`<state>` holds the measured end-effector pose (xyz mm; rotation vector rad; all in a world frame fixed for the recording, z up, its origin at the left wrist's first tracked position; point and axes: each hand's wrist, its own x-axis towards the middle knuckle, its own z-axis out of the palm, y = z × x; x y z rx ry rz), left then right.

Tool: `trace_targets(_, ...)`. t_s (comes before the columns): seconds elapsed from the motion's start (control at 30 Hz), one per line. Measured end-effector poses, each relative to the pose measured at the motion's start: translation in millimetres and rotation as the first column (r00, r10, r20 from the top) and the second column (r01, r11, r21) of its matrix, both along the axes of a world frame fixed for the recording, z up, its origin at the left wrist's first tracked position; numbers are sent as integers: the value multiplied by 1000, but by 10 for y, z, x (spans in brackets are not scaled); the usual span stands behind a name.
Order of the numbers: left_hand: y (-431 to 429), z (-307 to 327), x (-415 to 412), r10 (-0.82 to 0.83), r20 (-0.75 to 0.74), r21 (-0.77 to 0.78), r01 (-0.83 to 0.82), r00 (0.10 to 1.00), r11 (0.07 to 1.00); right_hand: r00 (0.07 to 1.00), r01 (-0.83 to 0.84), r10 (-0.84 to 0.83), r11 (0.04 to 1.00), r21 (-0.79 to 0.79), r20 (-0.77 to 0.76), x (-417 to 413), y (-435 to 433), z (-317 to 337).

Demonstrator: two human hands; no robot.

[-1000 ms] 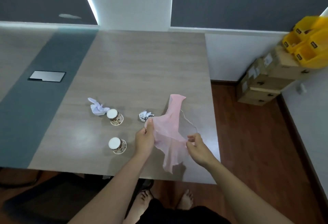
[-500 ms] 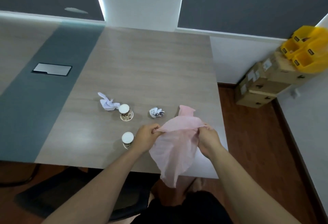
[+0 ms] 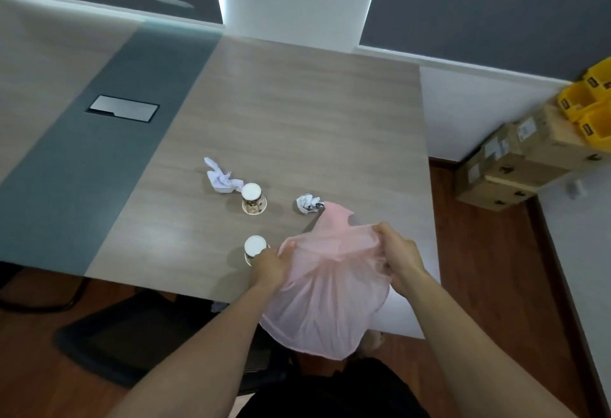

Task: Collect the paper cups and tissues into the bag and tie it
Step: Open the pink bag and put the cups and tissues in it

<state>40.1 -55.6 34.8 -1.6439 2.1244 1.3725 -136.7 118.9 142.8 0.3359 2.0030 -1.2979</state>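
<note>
A thin pink plastic bag [image 3: 325,302] hangs over the table's near edge. My left hand [image 3: 269,265] grips its rim on the left and my right hand [image 3: 398,254] grips the rim on the right, spreading the mouth between them. Two patterned paper cups stand upside down on the table: one [image 3: 253,199] further back, the other [image 3: 254,247] just left of my left hand, partly hidden by it. A crumpled white tissue [image 3: 221,180] lies left of the far cup. A second crumpled tissue [image 3: 309,203] lies just beyond the bag's far handle.
The wooden table [image 3: 297,120] has a grey strip with a metal cable hatch [image 3: 124,109] on the left. Cardboard boxes [image 3: 515,166] with yellow bins [image 3: 588,103] stand on the floor at right. A dark chair base [image 3: 132,345] sits under the table's near edge.
Both hands moved apart on the bag's rim and pulled it toward me, so the bag spread wider and now hangs fuller over the table edge. The view shifted left.
</note>
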Motion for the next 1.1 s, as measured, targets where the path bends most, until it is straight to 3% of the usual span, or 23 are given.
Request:
trace_targets(0.1,3,-14,149,63,-93,272,-35,994,962,1000,-8,8,1000,15,2,-72,33,23)
trace_targets(0.17,-13,-10,236,215,-110,527,-126,970,840,999,-28,28,999,15,31,-90,29,22)
trace_targets(0.23,-25,14,307,270,-69,654,-161,961,739,997,-37,37,999,0,63,-94,22,3)
trace_targets(0.37,-222,-168,369,459,61,598,-401,886,694,996,-43,43,999,-3,75,-95,18,-47)
trace_targets(0.5,-513,-469,258,712,-8,308,-676,702,670,994,-58,56,998,19,98,-46,32,-12)
trace_targets(0.57,-468,-207,139,625,-70,181,-606,778,775,992,-66,64,998,21,109,-35,44,-9)
trace_targets(0.67,-436,-283,52,273,-31,9,-273,961,962,991,-71,68,997,21,119,-21,45,2)
trace_targets(0.77,-398,-454,121,54,17,-93,-53,998,994,991,-69,64,997,37,121,-3,24,17)
trace_targets(0.87,-426,-392,165,99,-118,-125,-114,988,986,991,-58,52,997,47,120,7,1,0)
trace_targets(0.93,-453,-174,101,213,-267,-53,-234,940,971,991,-16,12,1000,27,131,0,-22,-27)
trace_targets(1.0,-455,128,-1,343,-448,238,-259,826,936,985,28,-27,1000,-1,170,-3,-40,-50)
trace_targets(1.07,-396,411,-59,431,-552,566,-59,714,822,974,87,-76,995,-43,212,-2,-73,-70)
trace_targets(1.1,-336,497,-76,414,-551,638,46,724,768,965,123,-103,990,-70,243,12,-99,-39)
